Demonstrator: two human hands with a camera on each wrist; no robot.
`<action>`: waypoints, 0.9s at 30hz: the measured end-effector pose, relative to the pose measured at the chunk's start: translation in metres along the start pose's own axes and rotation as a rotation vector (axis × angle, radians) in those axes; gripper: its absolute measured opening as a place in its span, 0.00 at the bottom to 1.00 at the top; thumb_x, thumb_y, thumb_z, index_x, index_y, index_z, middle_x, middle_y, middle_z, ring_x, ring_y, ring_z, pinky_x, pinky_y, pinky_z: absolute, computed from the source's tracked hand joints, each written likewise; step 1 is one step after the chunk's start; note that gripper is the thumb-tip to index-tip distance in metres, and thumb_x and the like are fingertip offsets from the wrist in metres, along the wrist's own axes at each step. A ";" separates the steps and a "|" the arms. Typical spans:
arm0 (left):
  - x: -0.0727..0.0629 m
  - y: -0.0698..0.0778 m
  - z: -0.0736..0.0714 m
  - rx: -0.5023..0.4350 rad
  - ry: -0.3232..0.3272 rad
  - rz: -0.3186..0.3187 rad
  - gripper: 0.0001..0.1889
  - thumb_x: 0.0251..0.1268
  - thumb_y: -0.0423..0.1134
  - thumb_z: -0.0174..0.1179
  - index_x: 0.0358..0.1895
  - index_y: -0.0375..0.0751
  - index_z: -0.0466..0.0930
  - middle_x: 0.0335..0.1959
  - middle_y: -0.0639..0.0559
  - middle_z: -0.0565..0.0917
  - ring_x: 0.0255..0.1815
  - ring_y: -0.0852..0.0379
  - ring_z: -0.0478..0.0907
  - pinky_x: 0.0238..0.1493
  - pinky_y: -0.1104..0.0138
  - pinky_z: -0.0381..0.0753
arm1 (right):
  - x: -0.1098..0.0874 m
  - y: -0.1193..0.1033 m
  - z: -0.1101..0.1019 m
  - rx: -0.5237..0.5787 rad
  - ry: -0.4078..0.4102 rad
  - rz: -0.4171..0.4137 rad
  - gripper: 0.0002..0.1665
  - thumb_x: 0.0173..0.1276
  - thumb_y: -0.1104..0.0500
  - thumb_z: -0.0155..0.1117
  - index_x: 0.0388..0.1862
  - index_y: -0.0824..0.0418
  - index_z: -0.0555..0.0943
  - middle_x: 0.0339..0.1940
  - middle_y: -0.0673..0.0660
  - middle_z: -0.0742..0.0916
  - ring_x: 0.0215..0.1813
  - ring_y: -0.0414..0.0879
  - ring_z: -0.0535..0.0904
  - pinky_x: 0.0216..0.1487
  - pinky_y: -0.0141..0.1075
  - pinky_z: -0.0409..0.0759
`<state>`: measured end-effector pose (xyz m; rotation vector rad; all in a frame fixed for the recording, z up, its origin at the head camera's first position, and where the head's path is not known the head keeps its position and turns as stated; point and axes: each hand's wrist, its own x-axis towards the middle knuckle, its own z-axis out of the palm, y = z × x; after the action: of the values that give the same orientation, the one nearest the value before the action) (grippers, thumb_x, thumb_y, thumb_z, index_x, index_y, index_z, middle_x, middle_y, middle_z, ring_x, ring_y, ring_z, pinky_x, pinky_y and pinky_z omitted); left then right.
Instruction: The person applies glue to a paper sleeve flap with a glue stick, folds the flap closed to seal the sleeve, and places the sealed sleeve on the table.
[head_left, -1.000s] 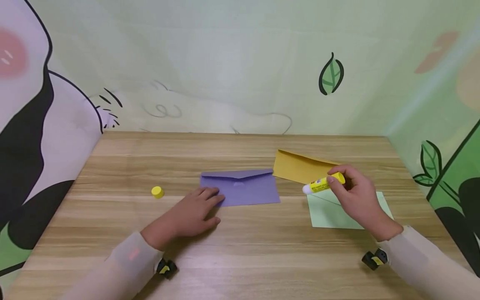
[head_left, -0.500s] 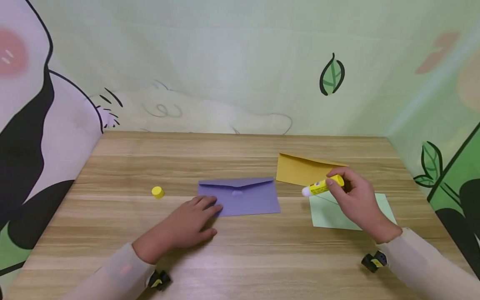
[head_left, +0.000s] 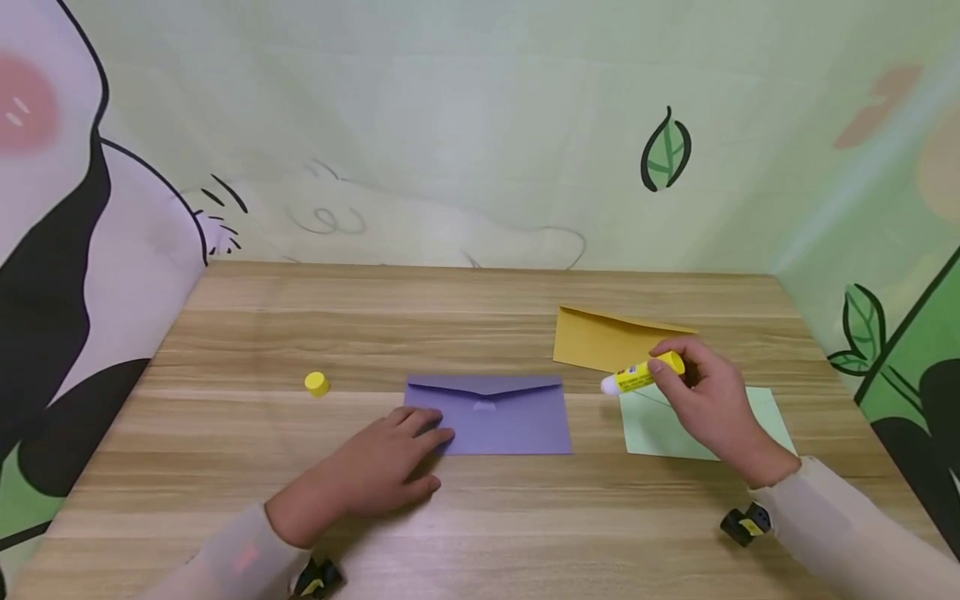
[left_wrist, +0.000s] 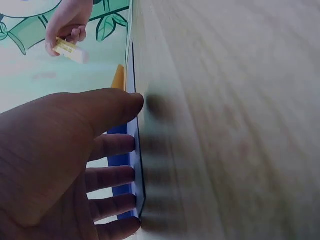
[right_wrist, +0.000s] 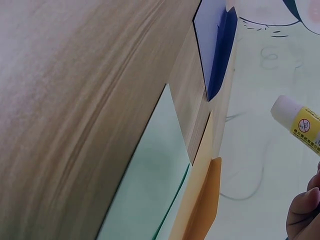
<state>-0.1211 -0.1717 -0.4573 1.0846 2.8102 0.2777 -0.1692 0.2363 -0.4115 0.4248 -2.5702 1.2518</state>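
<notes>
A purple envelope (head_left: 502, 425) lies on the table with its flap side up, the flap slightly raised. My left hand (head_left: 382, 458) rests its straight fingertips on the envelope's left part; the left wrist view shows those fingers (left_wrist: 112, 177) extended over it. In my right hand (head_left: 712, 404) is an uncapped yellow glue stick (head_left: 643, 375), pinched between thumb and fingers, its white end pointing left. It hangs above a pale green envelope (head_left: 675, 429) and a yellow envelope (head_left: 600, 337), both partly covered by that hand. In the right wrist view the glue stick (right_wrist: 302, 125) is cut off by the edge.
A yellow cap (head_left: 317, 383) stands on the wooden table (head_left: 480, 533) to the left of the purple envelope. Behind the table hangs a printed cloth backdrop (head_left: 420, 133), which also runs along both sides.
The purple envelope has slid toward me and turned straighter, with my left hand on it. The yellow envelope shifted slightly nearer and right early on. My right hand stays nearly still with the glue stick.
</notes>
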 end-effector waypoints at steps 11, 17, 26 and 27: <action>0.000 0.007 0.000 -0.034 -0.003 -0.009 0.34 0.67 0.58 0.61 0.70 0.43 0.71 0.71 0.40 0.69 0.72 0.41 0.65 0.68 0.47 0.69 | 0.001 -0.004 0.007 0.032 0.002 -0.008 0.09 0.71 0.65 0.65 0.48 0.63 0.81 0.30 0.54 0.78 0.23 0.41 0.69 0.21 0.29 0.70; 0.008 -0.013 -0.003 -0.061 0.124 -0.007 0.20 0.71 0.49 0.60 0.61 0.46 0.79 0.60 0.47 0.78 0.61 0.47 0.75 0.62 0.52 0.76 | 0.002 -0.006 0.008 0.021 -0.003 0.002 0.08 0.72 0.64 0.64 0.47 0.62 0.80 0.29 0.55 0.78 0.23 0.41 0.69 0.21 0.29 0.70; 0.012 -0.029 -0.005 -0.030 0.080 -0.043 0.15 0.68 0.42 0.65 0.55 0.43 0.83 0.53 0.49 0.81 0.56 0.50 0.78 0.59 0.55 0.78 | 0.001 -0.006 0.007 0.016 -0.011 0.006 0.09 0.72 0.63 0.64 0.48 0.62 0.80 0.29 0.56 0.77 0.23 0.41 0.68 0.20 0.29 0.69; 0.013 -0.030 -0.005 -0.029 0.074 -0.043 0.15 0.68 0.42 0.65 0.55 0.43 0.83 0.54 0.48 0.81 0.57 0.50 0.77 0.60 0.55 0.78 | 0.001 -0.006 0.007 0.017 -0.009 0.006 0.09 0.72 0.63 0.64 0.48 0.62 0.80 0.28 0.55 0.77 0.23 0.41 0.68 0.20 0.29 0.69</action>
<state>-0.1509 -0.1856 -0.4592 1.0265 2.8811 0.3603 -0.1685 0.2268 -0.4111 0.4274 -2.5726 1.2772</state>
